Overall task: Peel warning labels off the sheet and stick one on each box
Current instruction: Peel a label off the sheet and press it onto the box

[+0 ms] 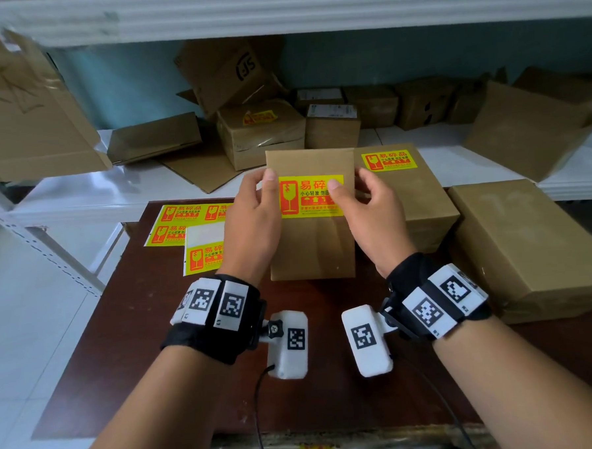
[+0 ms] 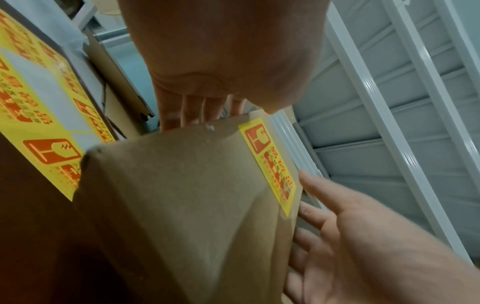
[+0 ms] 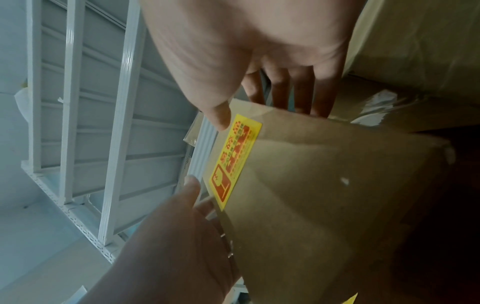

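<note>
A flat brown box (image 1: pixel 311 244) stands tilted over the dark table (image 1: pixel 156 334), held at its upper edge between both hands. A yellow warning label (image 1: pixel 307 198) lies across its face. My left hand (image 1: pixel 253 219) grips the box's left side, thumb by the label's left end and fingers behind. My right hand (image 1: pixel 373 213) grips the right side, thumb on the label's right end. In the left wrist view the label (image 2: pixel 270 164) sits flat on the box (image 2: pixel 182 195). The right wrist view shows my right thumb (image 3: pixel 221 117) touching the label (image 3: pixel 236 160).
Two label sheets (image 1: pixel 181 223) lie on the table to the left, one partly peeled. A labelled box (image 1: pixel 413 201) stands just right of the held one, and a bigger plain box (image 1: pixel 529 246) lies further right. The white shelf (image 1: pixel 80 201) behind holds several cartons.
</note>
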The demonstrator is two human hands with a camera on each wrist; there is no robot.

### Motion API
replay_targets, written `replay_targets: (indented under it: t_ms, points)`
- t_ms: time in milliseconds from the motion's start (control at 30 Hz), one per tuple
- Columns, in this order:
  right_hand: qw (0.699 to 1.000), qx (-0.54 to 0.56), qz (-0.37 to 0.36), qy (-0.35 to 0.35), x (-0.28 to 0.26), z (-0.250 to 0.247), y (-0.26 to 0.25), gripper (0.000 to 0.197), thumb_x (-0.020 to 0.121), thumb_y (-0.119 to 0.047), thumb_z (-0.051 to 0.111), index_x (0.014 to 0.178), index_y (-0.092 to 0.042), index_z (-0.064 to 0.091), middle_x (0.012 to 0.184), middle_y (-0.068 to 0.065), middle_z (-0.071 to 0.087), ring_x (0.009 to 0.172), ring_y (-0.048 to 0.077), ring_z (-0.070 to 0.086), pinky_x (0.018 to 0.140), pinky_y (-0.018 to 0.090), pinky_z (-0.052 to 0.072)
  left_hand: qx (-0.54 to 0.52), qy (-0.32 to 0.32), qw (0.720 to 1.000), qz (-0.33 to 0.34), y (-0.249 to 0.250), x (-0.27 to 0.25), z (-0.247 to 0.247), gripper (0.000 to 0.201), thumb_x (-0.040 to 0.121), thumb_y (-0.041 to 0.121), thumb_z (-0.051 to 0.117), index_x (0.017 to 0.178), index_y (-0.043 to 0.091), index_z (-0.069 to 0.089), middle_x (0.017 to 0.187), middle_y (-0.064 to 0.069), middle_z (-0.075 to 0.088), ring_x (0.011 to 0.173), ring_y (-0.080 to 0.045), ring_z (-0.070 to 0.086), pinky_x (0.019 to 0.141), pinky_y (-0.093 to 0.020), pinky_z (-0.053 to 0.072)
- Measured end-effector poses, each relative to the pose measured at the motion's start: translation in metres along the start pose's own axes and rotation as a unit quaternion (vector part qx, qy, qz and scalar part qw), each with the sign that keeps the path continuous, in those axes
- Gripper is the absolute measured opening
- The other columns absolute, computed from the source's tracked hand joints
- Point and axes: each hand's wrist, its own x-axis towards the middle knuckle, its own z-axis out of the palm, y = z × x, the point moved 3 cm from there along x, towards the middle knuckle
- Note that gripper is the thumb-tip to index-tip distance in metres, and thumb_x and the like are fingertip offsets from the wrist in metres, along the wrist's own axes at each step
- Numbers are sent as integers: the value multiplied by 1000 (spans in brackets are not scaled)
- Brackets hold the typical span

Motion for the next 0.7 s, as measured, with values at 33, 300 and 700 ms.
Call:
replay_targets:
  t_ms: [33,300,700]
  points:
    - [1000,0,0,7,0,0,0,52,89,-51,69,134,-27,57,102,-25,65,98,-11,58,97,28,53,1,-10,1000,4,1,-2,2,43,103,56,37,126,28,59,93,12,68,89,-4,64,78,-35,53]
    - [997,-59,-26,46,6,-3,3,89,62,-75,73,132,-28,43,125,-7,60,113,11,61,98,39,54,7,-17,998,58,14,-17,9,56,95,66,38,139,34,54,125,10,69,111,-5,65,95,-43,54]
    - [996,-73,-33,32,12,-12,5,48,104,-46,41,142,-21,57,135,-2,65,125,15,59,106,43,49,-18,-44,999,-1,7,-9,4,52,100,58,45,143,31,47,114,13,69,101,5,63,88,-28,53]
